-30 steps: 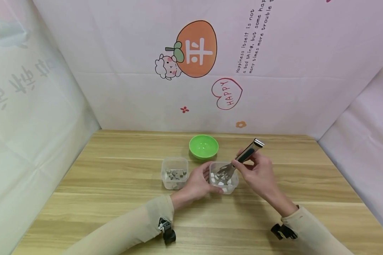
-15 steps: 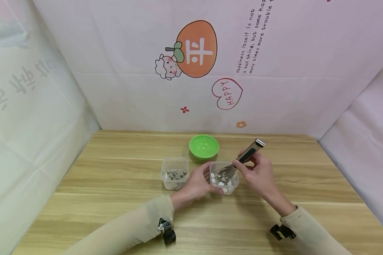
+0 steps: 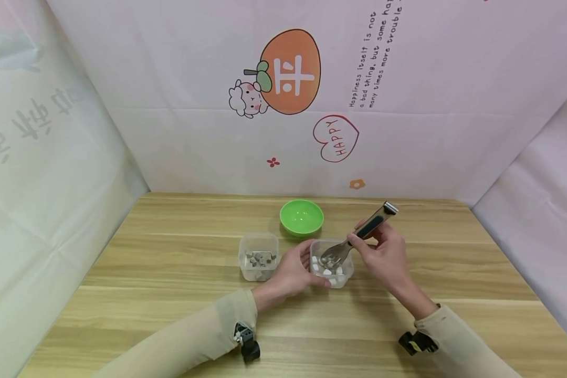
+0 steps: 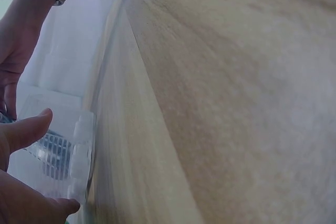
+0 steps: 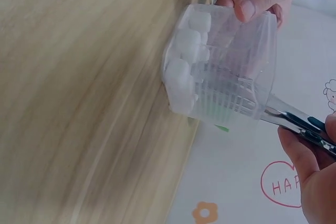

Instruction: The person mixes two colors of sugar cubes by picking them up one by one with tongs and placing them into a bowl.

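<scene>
My right hand (image 3: 386, 258) holds metal tongs (image 3: 372, 224) with dark grip inlays. Their slotted heads reach down into a clear plastic box (image 3: 347, 279), among several white chunks (image 5: 180, 85). Seen from the right wrist, the two tong arms (image 5: 294, 120) lie close together and slant into the box. My left hand (image 3: 290, 273) grips that box from its left side, thumb along the front wall and fingers toward the back. The box stands upright on the table. Whether a chunk sits between the tong heads, I cannot tell.
Left of my left hand stands a second clear box (image 3: 259, 242) with small grey-green pieces in it. A green bowl (image 3: 302, 218) sits behind the two boxes. The wooden table (image 3: 179, 252) ends at a printed white cloth backdrop (image 3: 193, 152), with cloth on both sides.
The right hand and the tongs have shifted slightly up and to the right, with the tong heads still inside the box. My left hand keeps its hold in the same place.
</scene>
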The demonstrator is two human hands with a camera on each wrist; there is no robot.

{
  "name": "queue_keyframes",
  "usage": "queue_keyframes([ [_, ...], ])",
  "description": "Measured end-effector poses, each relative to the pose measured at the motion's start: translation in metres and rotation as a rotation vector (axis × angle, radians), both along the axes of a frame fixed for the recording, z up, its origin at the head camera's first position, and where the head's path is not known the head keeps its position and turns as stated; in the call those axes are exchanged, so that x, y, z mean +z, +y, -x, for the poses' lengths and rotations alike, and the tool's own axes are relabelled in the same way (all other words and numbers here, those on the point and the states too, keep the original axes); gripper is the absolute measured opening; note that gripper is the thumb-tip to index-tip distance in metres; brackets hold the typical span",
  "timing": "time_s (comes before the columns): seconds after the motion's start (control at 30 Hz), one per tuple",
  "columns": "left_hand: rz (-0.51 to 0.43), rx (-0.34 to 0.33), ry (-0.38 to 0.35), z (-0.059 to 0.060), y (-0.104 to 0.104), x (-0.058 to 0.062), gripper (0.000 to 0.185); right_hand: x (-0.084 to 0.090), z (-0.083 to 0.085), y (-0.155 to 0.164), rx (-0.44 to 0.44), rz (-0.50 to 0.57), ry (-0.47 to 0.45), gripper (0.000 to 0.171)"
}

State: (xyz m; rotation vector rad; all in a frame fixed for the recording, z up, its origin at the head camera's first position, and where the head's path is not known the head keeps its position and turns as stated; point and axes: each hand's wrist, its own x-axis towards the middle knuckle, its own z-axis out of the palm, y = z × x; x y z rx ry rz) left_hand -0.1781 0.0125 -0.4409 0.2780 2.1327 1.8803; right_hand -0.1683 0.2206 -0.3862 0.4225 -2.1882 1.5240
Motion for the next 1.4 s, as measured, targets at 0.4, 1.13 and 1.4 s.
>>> queue_keyframes([
  [0.4, 0.007, 0.001, -0.009, 0.0, 0.0, 0.001, 0.11, 0.008, 0.002, 0.005, -0.07, 0.026, 0.002, 0.016],
  [1.13, -0.018, 0.005, -0.008, 0.0, -0.001, -0.002, 0.109, 0.036, 0.004, 0.012, -0.009, 0.343, -0.117, 0.015],
  [1.4, -0.009, 0.005, -0.006, 0.0, 0.0, -0.001, 0.11, 0.052, 0.013, 0.014, -0.01, 0.415, -0.113, 0.017],
])
